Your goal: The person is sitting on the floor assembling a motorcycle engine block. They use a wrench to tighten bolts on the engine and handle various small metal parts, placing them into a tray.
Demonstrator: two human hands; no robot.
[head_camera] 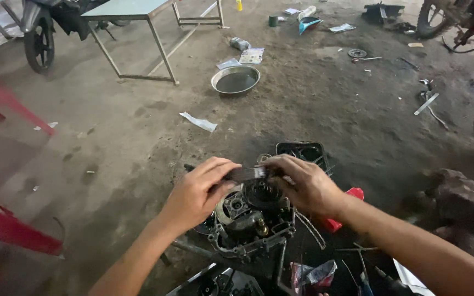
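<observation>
My left hand (pixel 198 192) and my right hand (pixel 303 183) meet above an opened motorcycle engine case (pixel 248 225) on the floor. Together they hold a short dark strip-like part (pixel 245 174) stretched between their fingertips, just over the round clutch assembly (pixel 261 193). The engine's gears and shafts lie exposed below my hands. Part of the strip is hidden by my fingers.
A metal bowl (pixel 236 80) of dark liquid sits farther out on the dirt floor. A black tray (pixel 301 151) lies behind the engine, a red object (pixel 346 208) to its right. Tools and rags lie near me, a metal table (pixel 133 22) and motorcycles stand at the back.
</observation>
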